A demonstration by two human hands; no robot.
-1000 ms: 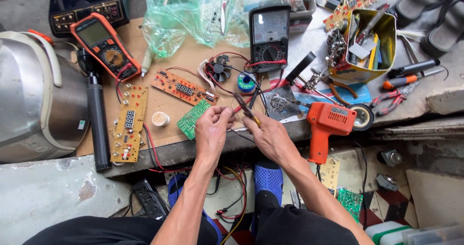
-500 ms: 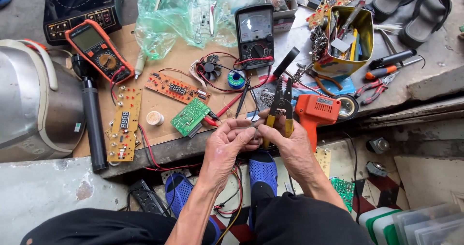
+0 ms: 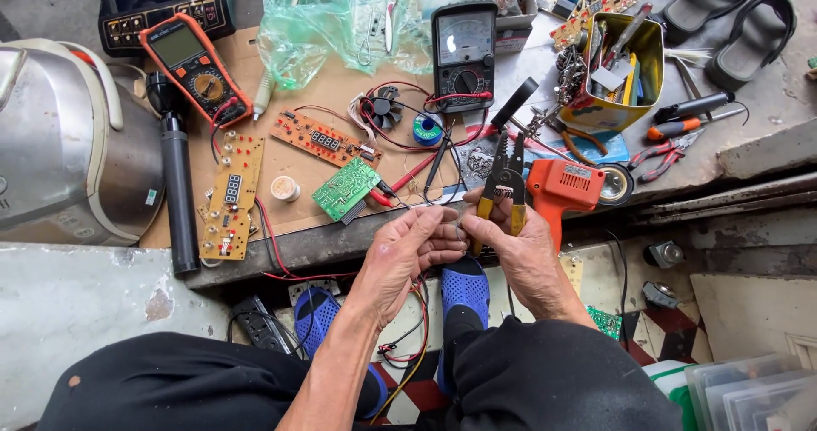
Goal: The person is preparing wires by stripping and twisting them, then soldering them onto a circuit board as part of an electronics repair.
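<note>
My right hand (image 3: 521, 248) grips yellow-handled wire strippers (image 3: 504, 184), jaws pointing away from me. My left hand (image 3: 414, 245) pinches a thin wire end (image 3: 457, 224) right beside the strippers' handles, in front of the bench edge. Both hands meet above my blue sandals (image 3: 464, 296). A green circuit board (image 3: 345, 190) with red wires lies on the cardboard just beyond my left hand. An orange soldering gun (image 3: 559, 191) sits next to my right hand.
On the cardboard lie orange circuit boards (image 3: 231, 197), an orange digital multimeter (image 3: 194, 67), a black analog meter (image 3: 464, 55), a small fan (image 3: 385, 108) and a black flashlight (image 3: 178, 188). A yellow tin of tools (image 3: 614, 75) stands at right, a metal cooker (image 3: 68, 146) at left.
My hands have come back from the bench toward me, and the right hand now holds the yellow-handled strippers upright. The view has shifted slightly left.
</note>
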